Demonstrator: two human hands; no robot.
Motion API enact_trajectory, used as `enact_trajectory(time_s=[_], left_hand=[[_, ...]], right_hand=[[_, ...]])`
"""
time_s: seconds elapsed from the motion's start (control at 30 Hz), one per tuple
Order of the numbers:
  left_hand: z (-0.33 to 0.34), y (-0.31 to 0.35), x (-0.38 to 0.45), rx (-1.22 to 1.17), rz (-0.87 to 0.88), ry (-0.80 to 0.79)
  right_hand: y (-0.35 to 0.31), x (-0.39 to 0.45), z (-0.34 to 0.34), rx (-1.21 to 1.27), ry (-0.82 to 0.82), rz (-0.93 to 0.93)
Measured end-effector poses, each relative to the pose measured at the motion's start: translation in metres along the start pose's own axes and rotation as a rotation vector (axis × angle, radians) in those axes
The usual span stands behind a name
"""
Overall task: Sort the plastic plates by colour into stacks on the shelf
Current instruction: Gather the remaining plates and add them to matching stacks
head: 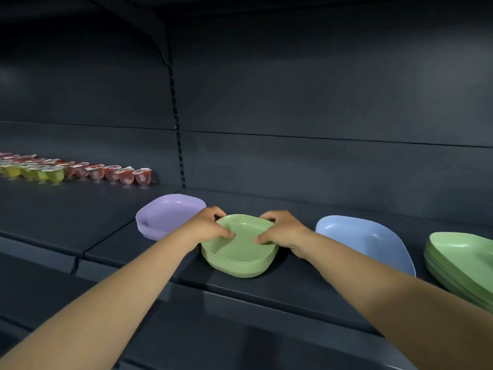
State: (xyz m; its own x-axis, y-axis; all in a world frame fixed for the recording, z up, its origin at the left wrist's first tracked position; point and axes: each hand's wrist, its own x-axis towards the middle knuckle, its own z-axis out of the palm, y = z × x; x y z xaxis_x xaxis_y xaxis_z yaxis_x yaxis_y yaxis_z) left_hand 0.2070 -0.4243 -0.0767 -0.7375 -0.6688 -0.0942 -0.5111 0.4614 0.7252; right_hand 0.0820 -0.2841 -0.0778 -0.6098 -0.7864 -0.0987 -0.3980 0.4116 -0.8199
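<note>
A dark grey metal shelf is running across the view, backed by flat panels of the same matt grey and split by a slotted upright strip; another board is hanging overhead in shadow, and the light is dim.

Far left, at the back of the shelf, small footed jelly cups with peel-off lids are standing in rows, yellow-green ones in front at the left and translucent red ones stretching to the right.

Next, a short stack of lilac plates is sitting on the shelf: smooth plastic, square with rounded corners and shallow raised rims.

Just right of it, near the front edge, the middle stack of green plates is resting on the shelf, many thin rims showing down its side. The left hand is gripping its left edge, thumb lying on the top plate and fingers curling round the far rim. The right hand is gripping the right edge in the same way, thumb on top and fingers hooked over the back corner. Both bare forearms are reaching in from below.

Further right, a blue plate of the same shape is standing apart; I cannot tell whether others lie beneath it. At the right edge a second green stack is sitting, partly cut off.
</note>
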Motion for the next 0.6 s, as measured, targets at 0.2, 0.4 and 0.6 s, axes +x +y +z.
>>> enact_trajectory(time_s=[0.2,0.4,0.6], left_hand=[[-0.016,0.052,0.004,0.41,0.085,0.027],[0.024,0.155,-0.023,0.485,0.367,0.012],[0.136,0.271,-0.068,0.696,0.604,0.009]], right_hand=[[-0.018,-0.025,-0.066,-0.217,0.067,-0.147],[0.01,-0.097,-0.183,-0.859,0.236,-0.325],[0.104,-0.195,-0.312,-1.177,0.254,-0.218]])
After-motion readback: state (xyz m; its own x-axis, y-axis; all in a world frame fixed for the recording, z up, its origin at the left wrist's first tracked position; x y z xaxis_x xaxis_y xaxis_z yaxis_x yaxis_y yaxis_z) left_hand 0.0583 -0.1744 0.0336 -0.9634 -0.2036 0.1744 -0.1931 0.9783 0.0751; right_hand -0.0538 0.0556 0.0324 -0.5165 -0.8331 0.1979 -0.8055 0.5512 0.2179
